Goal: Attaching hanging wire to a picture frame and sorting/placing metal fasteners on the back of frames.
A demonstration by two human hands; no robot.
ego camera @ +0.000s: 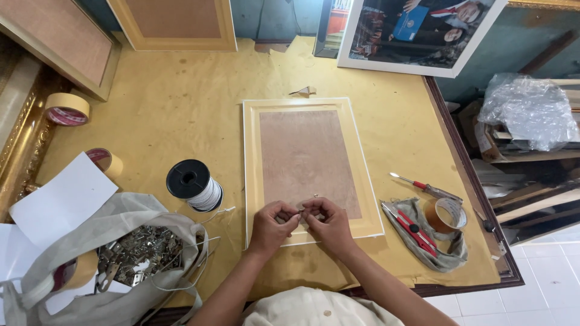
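Over the frame (305, 108) back, left hand (270, 226) and right hand (326, 222) pinch 1 small metal piece (301, 210). It seems tiny, stiff, slippery; fingertips suit it.

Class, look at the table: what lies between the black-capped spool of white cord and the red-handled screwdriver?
In the head view, the cream picture frame lying face down with its brown backing board, and the person's left hand and right hand upon it.

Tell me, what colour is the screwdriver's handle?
Red, on the screwdriver; the head view shows it.
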